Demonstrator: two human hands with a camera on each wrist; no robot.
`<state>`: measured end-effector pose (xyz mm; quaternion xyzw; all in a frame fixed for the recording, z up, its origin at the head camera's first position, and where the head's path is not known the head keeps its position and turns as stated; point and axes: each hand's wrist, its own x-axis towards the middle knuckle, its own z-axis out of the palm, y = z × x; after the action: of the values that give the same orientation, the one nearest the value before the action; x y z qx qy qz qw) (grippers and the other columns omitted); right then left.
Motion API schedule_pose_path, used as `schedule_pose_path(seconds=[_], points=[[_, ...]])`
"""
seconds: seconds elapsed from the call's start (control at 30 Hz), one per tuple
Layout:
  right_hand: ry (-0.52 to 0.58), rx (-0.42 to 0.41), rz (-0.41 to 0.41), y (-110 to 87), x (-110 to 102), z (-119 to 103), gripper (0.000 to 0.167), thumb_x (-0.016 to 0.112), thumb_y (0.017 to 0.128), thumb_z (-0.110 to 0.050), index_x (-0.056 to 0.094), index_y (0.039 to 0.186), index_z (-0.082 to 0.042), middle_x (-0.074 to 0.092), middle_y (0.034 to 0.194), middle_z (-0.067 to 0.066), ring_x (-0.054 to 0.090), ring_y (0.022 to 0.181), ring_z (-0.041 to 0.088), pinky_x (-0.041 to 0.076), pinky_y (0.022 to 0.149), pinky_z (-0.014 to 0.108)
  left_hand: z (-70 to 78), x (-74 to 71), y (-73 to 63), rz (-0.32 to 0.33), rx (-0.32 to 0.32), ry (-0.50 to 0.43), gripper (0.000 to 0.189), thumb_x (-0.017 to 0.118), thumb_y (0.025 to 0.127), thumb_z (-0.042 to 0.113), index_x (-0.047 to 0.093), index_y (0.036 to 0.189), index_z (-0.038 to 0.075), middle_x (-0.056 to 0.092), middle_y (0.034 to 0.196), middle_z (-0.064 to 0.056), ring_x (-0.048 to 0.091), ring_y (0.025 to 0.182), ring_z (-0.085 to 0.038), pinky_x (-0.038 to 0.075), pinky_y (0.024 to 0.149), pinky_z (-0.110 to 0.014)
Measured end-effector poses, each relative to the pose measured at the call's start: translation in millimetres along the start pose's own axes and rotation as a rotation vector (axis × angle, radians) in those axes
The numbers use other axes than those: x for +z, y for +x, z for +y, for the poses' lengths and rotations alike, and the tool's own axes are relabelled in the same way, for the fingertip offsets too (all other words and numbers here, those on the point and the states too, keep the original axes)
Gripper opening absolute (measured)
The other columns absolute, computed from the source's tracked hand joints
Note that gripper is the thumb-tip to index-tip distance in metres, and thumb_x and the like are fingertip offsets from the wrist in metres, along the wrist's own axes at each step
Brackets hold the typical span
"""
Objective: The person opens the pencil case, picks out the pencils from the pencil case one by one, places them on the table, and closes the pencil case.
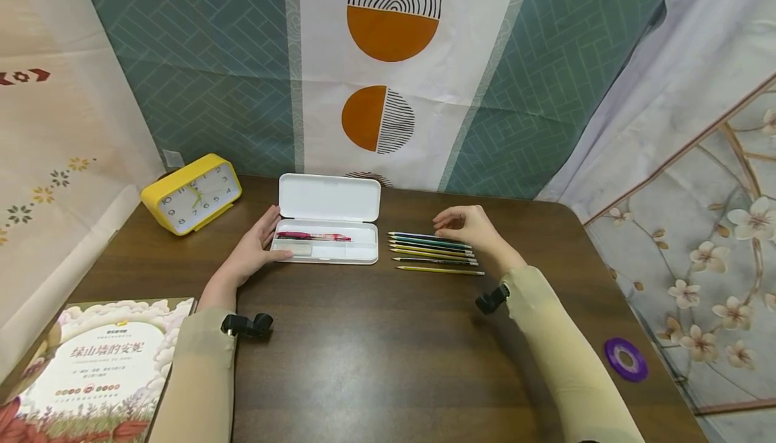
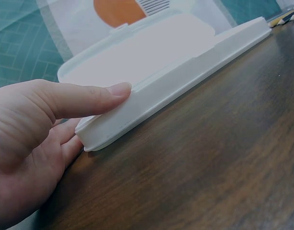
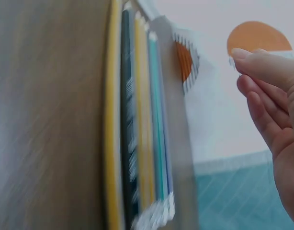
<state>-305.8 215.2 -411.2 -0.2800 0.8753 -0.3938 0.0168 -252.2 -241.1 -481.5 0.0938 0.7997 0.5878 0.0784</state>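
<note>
An open white pencil case point(image 1: 330, 199) lies on the table with its lid tipped back. Inside it are a pinkish-red pen point(image 1: 312, 235) and a pale block point(image 1: 297, 249) that looks like an eraser. My left hand point(image 1: 250, 249) holds the case's left end, thumb point(image 2: 101, 98) over the front rim and fingers beside the end wall. To the right of the case, several pencils point(image 1: 432, 252) lie side by side, tips toward the case. Just above the far pencils hovers my right hand point(image 1: 475, 231), its fingers loosely bent, with nothing visible between them.
A yellow alarm clock point(image 1: 192, 194) stands at the back left. At the front left lies a book point(image 1: 97, 369) with an illustrated cover. A purple ring-shaped roll point(image 1: 626, 359) rests near the table's right edge. Patterned cloth point(image 1: 515, 79) hangs behind the table.
</note>
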Motion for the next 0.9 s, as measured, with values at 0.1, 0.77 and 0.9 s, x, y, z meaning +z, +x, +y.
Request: schedule_pose_path(seconds=[0.1, 0.77, 0.9], points=[[0.027, -0.005, 0.057, 16.2, 3, -7, 0.024, 0.078, 0.083, -0.011, 0.073, 0.105, -0.001, 0.075, 0.096, 0.014, 0.069, 0.084, 0.019, 0.054, 0.069, 0.021, -0.5, 0.5, 0.4, 0.002, -0.002, 0.006, 0.11, 0.077, 0.083, 0.009, -0.002, 0.158, 0.013, 0.003, 0.166, -0.007, 0.008, 0.152, -0.029, 0.014, 0.121, -0.051], [0.194, 0.088, 0.083, 99.5, 38, -21, 0.04, 0.073, 0.087, -0.007, 0.062, 0.125, 0.005, 0.065, 0.12, 0.026, 0.064, 0.105, 0.034, 0.054, 0.094, 0.041, 0.2, -0.9, -1.2, -0.006, 0.015, -0.02, 0.11, 0.077, 0.082, 0.005, -0.003, 0.158, 0.011, 0.003, 0.166, -0.008, 0.007, 0.152, -0.03, 0.013, 0.122, -0.051], [0.21, 0.103, 0.046, 111.6, 49, -23, 0.046, 0.072, 0.088, -0.007, 0.058, 0.13, 0.005, 0.062, 0.128, 0.024, 0.063, 0.11, 0.036, 0.052, 0.098, 0.045, 0.8, -0.3, -1.6, -0.003, 0.012, -0.017, 0.11, 0.077, 0.082, 0.006, -0.002, 0.158, 0.011, 0.003, 0.166, -0.008, 0.008, 0.152, -0.03, 0.014, 0.122, -0.051]])
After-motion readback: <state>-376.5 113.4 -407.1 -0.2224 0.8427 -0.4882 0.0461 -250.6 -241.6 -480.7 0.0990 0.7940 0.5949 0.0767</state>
